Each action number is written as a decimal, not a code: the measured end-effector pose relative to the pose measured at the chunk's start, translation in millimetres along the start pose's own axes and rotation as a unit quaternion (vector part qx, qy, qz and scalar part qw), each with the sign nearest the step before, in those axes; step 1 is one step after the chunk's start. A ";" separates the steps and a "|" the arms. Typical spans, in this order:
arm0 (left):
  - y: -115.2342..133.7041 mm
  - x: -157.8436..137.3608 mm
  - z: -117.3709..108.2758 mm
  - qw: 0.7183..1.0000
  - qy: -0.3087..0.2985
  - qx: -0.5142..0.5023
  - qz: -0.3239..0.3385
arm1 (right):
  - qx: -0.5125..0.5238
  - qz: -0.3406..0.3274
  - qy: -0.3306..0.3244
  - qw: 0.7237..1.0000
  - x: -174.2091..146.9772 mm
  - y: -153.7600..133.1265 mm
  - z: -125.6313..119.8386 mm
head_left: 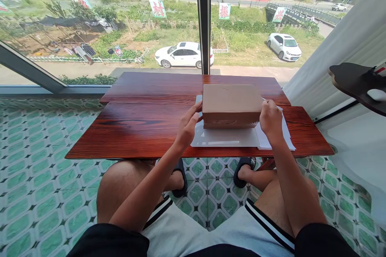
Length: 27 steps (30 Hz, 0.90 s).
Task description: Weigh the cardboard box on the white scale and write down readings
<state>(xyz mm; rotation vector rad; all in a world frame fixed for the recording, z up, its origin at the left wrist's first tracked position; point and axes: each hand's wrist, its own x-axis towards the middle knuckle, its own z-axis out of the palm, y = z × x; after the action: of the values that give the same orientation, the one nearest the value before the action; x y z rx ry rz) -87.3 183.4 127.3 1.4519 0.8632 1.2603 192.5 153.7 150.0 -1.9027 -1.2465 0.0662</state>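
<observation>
A closed brown cardboard box [232, 102] is between my two hands, over the right half of the dark red wooden table. My left hand [188, 124] grips its left end, fingers along the side. At the right end, my right hand [270, 118] is closed on the box, its fingertips partly hidden. Under the box lies a flat, pale grey, shiny sheet [224, 138] with rounded corners. White papers [285, 136] stick out beside it, below my right hand. Whether the box rests on the sheet or hangs just above it, I cannot tell.
The table [144, 124] has a seam across its top and stands by a large window with a dark frame post [205, 20]. A white curtain [328, 36] hangs at the right, near a dark curved tray-like object [352, 82]. Green tiles cover the floor.
</observation>
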 end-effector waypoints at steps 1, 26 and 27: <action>0.3 0.0 -0.1 1.000 0.001 0.001 -0.002 | -0.001 0.002 0.000 1.000 -0.2 -0.5 -0.3; 64.0 -19.1 3.5 0.960 0.110 0.037 0.255 | -0.013 -0.355 0.130 0.926 -30.2 -54.3 -24.4; 73.8 -24.1 5.9 0.955 0.101 0.044 0.276 | 0.006 -0.397 0.106 0.912 -37.3 -62.8 -20.7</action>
<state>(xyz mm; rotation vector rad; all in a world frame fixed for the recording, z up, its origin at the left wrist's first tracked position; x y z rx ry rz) -93.0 140.4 192.0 1.7265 0.6696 1.8288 137.1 121.8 191.0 -1.2224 -1.7546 -0.5446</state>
